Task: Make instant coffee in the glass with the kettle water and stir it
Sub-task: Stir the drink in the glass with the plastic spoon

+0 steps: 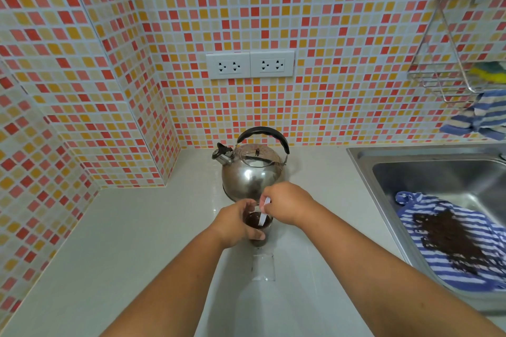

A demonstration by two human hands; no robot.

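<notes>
A small clear glass (254, 223) of dark coffee stands on the white counter (137, 241), just in front of a steel kettle (250, 172) with a black handle. My left hand (236, 223) wraps around the glass from the left. My right hand (286, 204) pinches a white plastic spoon (263, 215) whose lower end dips into the dark liquid. The kettle sits upright behind both hands, spout pointing left.
A clear empty glass or bottle top (263, 267) stands close in front of the coffee glass. The steel sink (438, 186) at right holds a blue striped cloth (451, 241) covered in dark grounds. A wire rack (451, 76) and wall sockets (250, 65) are on the tiled wall.
</notes>
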